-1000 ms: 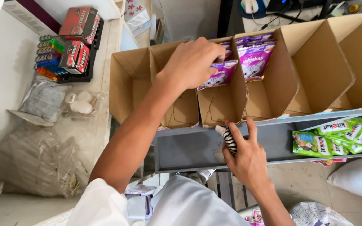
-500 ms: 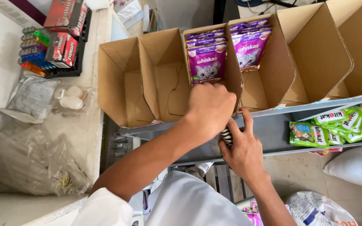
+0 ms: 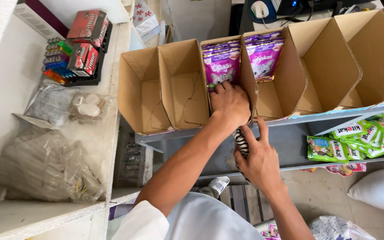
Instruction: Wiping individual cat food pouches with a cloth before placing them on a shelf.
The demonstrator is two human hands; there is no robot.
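Fingers [image 3: 222, 89] of your left hand [image 3: 230, 105] curl closed on the purple foil pet-food pouches [image 3: 222, 66] standing in the open brown cardboard box [image 3: 249, 75]; your right hand [image 3: 259, 158] grips a black-and-white striped object [image 3: 241, 142] against the grey metal shelf [image 3: 290, 140].

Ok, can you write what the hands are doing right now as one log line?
left hand: inside cardboard box, on purple pouches | right hand: holding striped object by grey shelf | green packets: on shelf
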